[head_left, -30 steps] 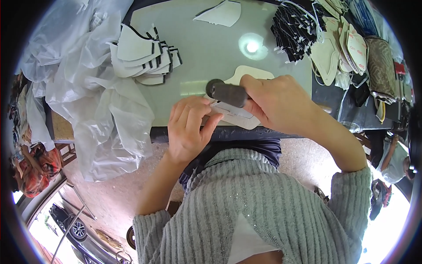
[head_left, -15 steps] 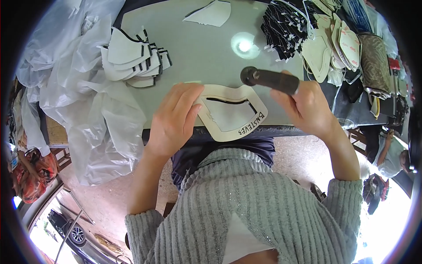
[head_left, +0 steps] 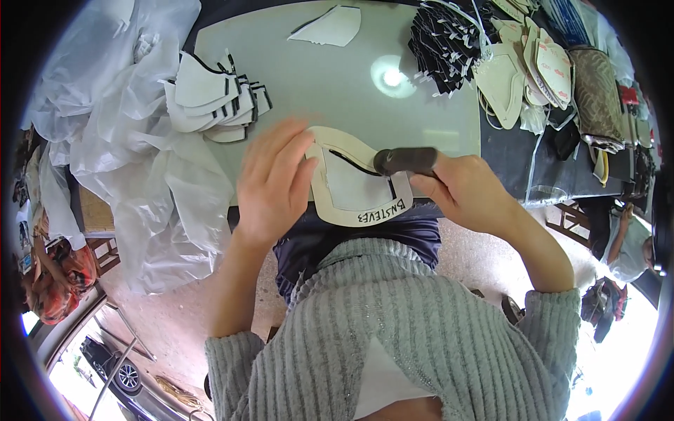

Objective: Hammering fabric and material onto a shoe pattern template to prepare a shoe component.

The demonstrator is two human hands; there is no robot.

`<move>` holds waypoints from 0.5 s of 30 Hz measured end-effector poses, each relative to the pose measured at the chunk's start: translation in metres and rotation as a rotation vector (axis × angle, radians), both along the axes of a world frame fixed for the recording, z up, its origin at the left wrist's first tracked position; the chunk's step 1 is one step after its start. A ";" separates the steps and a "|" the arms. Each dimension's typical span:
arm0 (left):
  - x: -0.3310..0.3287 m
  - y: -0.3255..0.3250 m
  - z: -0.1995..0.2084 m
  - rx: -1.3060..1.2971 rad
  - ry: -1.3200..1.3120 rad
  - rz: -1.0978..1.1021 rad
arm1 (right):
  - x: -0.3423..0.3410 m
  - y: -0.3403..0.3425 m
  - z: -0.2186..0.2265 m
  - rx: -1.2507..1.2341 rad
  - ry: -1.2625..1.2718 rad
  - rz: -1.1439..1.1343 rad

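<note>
My right hand (head_left: 467, 191) is closed round the handle of a dark hammer (head_left: 406, 161). The hammer's round head rests on or just above the right part of a cream template frame (head_left: 321, 189), at its cut-out opening. Inside that opening shows a white panel (head_left: 351, 188) with a black strip (head_left: 349, 161) along its upper edge and a short dark edge at the right. Beside the template's left rim, my left hand (head_left: 275, 172) has its fingers stretched out, their tips smeared by motion; the fingertips touch or nearly touch the rim.
White panels with black edging (head_left: 210, 98) lie stacked at the left, near crumpled clear plastic (head_left: 168, 203). A single white piece (head_left: 330, 27) lies at the far side. Black strips (head_left: 446, 45) and cream templates (head_left: 502, 81) crowd the far right of the grey tabletop (head_left: 302, 77).
The hammer has come down and left onto the template's right part. The template has turned slightly clockwise and shifted left. My left hand has moved a little left.
</note>
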State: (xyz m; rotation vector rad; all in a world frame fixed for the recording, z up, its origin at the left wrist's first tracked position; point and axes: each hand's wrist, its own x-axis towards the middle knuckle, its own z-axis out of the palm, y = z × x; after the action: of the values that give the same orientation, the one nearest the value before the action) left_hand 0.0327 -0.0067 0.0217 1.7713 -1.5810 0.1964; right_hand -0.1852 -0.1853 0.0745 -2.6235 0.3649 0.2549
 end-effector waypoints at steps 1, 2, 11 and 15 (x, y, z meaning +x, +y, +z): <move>-0.006 0.013 -0.001 -0.031 0.110 0.091 | 0.000 0.000 -0.002 0.249 -0.090 -0.141; -0.016 0.030 -0.001 -0.059 0.226 0.177 | -0.001 0.001 -0.005 0.501 -0.176 -0.287; -0.061 0.047 0.011 0.167 1.404 0.280 | 0.024 0.009 -0.022 1.040 -0.002 -0.517; -0.054 0.027 0.015 0.079 1.244 0.220 | 0.017 0.012 -0.024 1.113 -0.115 -0.568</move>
State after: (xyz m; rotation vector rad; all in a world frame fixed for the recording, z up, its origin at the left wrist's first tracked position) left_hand -0.0210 0.0199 0.0369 1.5576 -0.4896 -0.7452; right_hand -0.1680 -0.1736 0.0501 -1.3708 0.6646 0.0658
